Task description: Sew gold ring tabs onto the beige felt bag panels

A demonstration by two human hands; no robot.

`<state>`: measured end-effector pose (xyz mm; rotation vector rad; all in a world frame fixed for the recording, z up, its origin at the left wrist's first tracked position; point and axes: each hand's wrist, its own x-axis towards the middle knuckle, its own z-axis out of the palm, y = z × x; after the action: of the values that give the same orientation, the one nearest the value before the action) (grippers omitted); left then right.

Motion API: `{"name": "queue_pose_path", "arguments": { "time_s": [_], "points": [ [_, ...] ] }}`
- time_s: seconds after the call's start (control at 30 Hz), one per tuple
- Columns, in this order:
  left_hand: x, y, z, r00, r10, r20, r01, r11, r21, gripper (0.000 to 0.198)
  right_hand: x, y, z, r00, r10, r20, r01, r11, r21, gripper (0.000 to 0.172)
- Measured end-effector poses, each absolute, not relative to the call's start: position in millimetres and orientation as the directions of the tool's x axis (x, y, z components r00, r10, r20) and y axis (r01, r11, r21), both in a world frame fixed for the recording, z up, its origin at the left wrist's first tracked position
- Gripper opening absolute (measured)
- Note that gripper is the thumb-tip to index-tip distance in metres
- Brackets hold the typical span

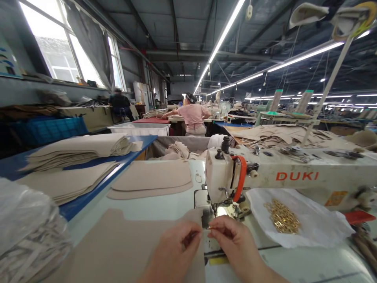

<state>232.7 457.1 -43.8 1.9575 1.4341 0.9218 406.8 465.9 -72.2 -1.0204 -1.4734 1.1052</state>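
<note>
a small gold piece pinched at the right fingertips, a beige panel under the left hand

the right hand (235,243) is drawn into a narrow pinch, thumb against forefinger, on a tiny gold-coloured metal piece (209,227) just in front of the needle area. the piece is probably hard, nearly weightless and a little slippery, so its rim is best taken between the very tips of the fingers; its exact shape is too small to tell.

the left hand (176,247) lies over the beige panel (118,247), thumb and forefinger curled close together at its right edge; i cannot tell whether anything is between them. the panel lies flat on the pale sewing table (300,261). it looks light and soft with some body, likely easy to slide and crease, and the edge is the place to hold it.

just beyond the fingertips stands the sewing machine (265,169), marked duki in red. to its near side, a white sheet (318,224) bears a pile of gold-coloured fittings (284,218). farther left lie two more panels (153,175), then stacked pieces (79,147) on a blue table (76,204). beyond, a person in a pink top (196,116) works, back turned.
</note>
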Motion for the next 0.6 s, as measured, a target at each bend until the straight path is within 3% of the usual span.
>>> {"name": "queue_pose_path", "arguments": {
  "time_s": [0.33,0.6],
  "points": [
    [238.5,456.4,-44.5,0.152,0.963,0.225,0.63,-0.269,0.728,0.019,406.5,463.4,-71.3,-0.186,0.943,0.277,0.144,0.305,-0.941,0.012],
    [241.7,454.3,-44.3,0.231,0.955,0.185,0.629,-0.292,0.72,0.019,401.1,457.6,-66.7,-0.198,0.929,0.312,0.249,0.356,-0.901,0.007]
  ]
}}
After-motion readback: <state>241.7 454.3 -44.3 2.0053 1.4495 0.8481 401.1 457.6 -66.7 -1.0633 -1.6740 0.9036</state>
